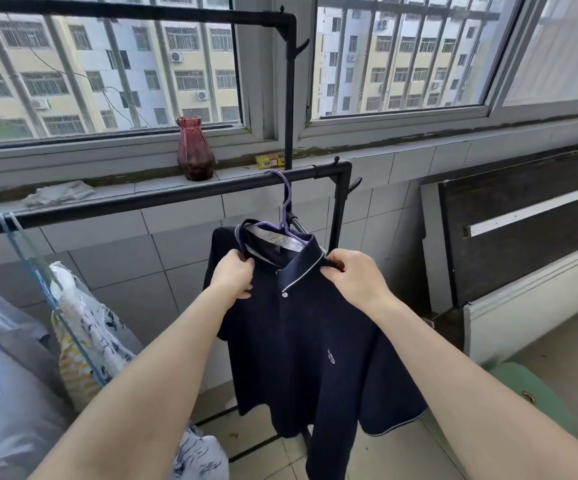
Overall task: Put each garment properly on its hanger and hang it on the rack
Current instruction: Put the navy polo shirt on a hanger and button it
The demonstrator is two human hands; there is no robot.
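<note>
Pinched at both collar sides: left hand [232, 274] and right hand [351, 274] gripping navy polo shirt [301, 344], apparently squaring it on purple hanger [284, 211], already hooked over lower rack bar [163, 197].

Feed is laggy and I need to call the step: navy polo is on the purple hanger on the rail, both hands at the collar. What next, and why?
Probably smooth the collar, then let go: the purple hanger is hooked over the rail, and the left hand and right hand grip the navy polo at its collar.
</note>
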